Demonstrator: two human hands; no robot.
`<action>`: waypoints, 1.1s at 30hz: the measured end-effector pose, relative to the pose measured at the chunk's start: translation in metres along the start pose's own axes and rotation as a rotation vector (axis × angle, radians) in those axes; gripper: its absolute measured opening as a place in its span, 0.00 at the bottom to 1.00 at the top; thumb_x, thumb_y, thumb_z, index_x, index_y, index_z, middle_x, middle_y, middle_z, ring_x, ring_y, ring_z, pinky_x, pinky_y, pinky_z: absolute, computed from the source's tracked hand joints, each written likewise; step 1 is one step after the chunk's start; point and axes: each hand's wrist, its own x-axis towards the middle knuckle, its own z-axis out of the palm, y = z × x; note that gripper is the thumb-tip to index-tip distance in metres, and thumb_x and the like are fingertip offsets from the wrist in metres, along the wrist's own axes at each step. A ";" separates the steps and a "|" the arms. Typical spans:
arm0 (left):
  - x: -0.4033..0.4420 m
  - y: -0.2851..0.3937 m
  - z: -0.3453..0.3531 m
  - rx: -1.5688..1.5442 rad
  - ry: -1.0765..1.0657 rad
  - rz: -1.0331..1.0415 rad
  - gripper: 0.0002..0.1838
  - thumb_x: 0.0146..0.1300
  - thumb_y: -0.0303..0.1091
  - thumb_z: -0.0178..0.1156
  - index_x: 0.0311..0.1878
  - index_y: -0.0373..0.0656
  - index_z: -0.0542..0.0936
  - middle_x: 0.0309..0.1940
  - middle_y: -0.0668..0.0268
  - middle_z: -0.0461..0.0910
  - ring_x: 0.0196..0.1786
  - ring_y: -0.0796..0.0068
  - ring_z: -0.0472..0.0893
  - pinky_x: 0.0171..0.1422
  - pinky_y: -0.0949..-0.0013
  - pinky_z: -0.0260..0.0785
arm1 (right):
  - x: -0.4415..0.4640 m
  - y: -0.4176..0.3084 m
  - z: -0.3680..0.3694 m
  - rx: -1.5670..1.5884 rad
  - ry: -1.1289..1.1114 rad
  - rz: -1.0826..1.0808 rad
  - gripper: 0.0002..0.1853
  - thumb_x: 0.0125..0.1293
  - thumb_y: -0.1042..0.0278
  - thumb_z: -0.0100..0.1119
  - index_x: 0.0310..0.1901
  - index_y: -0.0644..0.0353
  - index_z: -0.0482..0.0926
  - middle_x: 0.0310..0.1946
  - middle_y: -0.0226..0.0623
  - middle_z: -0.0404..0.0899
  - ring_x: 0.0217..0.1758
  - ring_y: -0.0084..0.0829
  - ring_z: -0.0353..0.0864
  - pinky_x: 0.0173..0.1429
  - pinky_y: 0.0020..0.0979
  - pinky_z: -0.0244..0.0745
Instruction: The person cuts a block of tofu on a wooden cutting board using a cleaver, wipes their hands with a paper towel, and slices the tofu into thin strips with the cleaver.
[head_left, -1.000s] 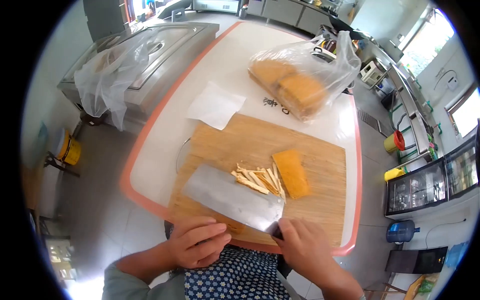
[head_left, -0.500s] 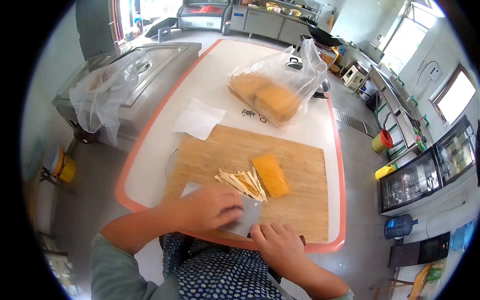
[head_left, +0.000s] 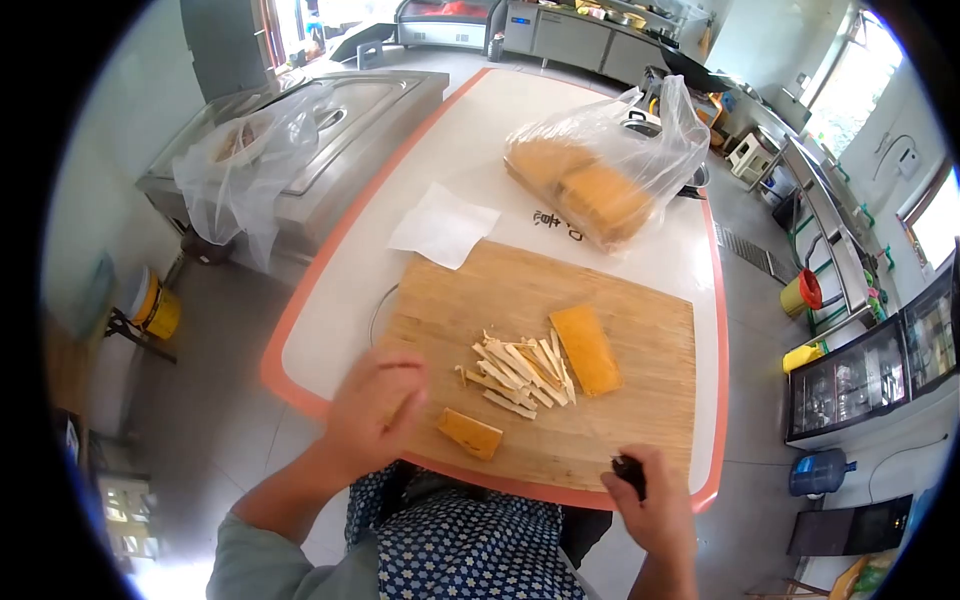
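My right hand (head_left: 655, 500) is closed around the dark handle of a kitchen knife (head_left: 629, 474), near the front right of a wooden cutting board (head_left: 640, 345). The blade is hard to make out, seemingly edge-on. At the board's left front edge, my left hand (head_left: 378, 408) is empty, its fingers loosely bent and thumb apart. Just right of it lies a small orange-skinned piece of dried tofu (head_left: 469, 433). Pale cut strips (head_left: 522, 370) form a loose pile mid-board. A larger orange dried tofu slab (head_left: 586, 350) lies beside them on the right.
A clear plastic bag (head_left: 605, 185) holding orange blocks stands beyond the board on the white table (head_left: 335, 330). A white paper sheet (head_left: 445, 225) lies at the board's far left corner. A steel counter (head_left: 390, 100) stands left, with another plastic bag (head_left: 245, 180) on it.
My left hand has come off the knife blade and moved left. The right hand has lifted the knife away to the right, uncovering the small tofu piece. The view has shifted.
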 end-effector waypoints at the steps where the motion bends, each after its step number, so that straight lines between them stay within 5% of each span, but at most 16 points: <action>1: -0.007 -0.005 0.007 -0.011 -0.100 -0.036 0.11 0.66 0.28 0.67 0.50 0.40 0.83 0.50 0.55 0.83 0.51 0.53 0.82 0.57 0.56 0.75 | 0.001 0.004 -0.006 0.011 0.005 -0.008 0.17 0.67 0.70 0.72 0.53 0.64 0.76 0.35 0.47 0.84 0.36 0.45 0.85 0.41 0.40 0.79; 6: -0.013 -0.006 0.026 0.003 -0.314 0.055 0.12 0.63 0.33 0.72 0.48 0.43 0.84 0.49 0.58 0.82 0.51 0.53 0.82 0.56 0.55 0.75 | -0.002 0.011 -0.012 0.091 0.055 0.133 0.17 0.68 0.69 0.71 0.53 0.64 0.76 0.33 0.45 0.82 0.31 0.40 0.81 0.38 0.36 0.76; 8: -0.011 0.001 0.029 0.019 -0.336 0.069 0.12 0.62 0.34 0.73 0.47 0.44 0.85 0.49 0.60 0.82 0.51 0.54 0.82 0.55 0.54 0.74 | -0.003 0.011 -0.008 0.113 0.067 0.137 0.15 0.67 0.74 0.70 0.51 0.65 0.76 0.32 0.34 0.80 0.33 0.24 0.74 0.39 0.28 0.72; 15: -0.046 -0.004 0.034 0.142 -0.245 0.336 0.18 0.54 0.32 0.76 0.49 0.43 0.87 0.52 0.63 0.84 0.54 0.60 0.84 0.54 0.60 0.78 | 0.001 -0.017 0.000 0.014 -0.025 0.091 0.17 0.66 0.72 0.71 0.53 0.64 0.77 0.31 0.39 0.82 0.30 0.32 0.79 0.38 0.33 0.75; 20: -0.052 -0.007 0.044 0.150 -0.258 0.398 0.20 0.53 0.30 0.70 0.51 0.39 0.87 0.54 0.62 0.83 0.58 0.61 0.83 0.60 0.59 0.77 | 0.022 -0.043 0.011 -0.222 -0.253 -0.226 0.17 0.62 0.67 0.76 0.47 0.59 0.77 0.33 0.43 0.83 0.33 0.47 0.85 0.36 0.43 0.78; 33: -0.067 -0.020 0.044 0.109 -0.332 0.337 0.18 0.48 0.32 0.70 0.46 0.45 0.89 0.50 0.65 0.86 0.56 0.61 0.85 0.63 0.57 0.78 | 0.032 -0.052 0.030 -0.313 -0.362 -0.357 0.15 0.61 0.64 0.76 0.41 0.56 0.76 0.29 0.34 0.78 0.29 0.39 0.84 0.28 0.39 0.77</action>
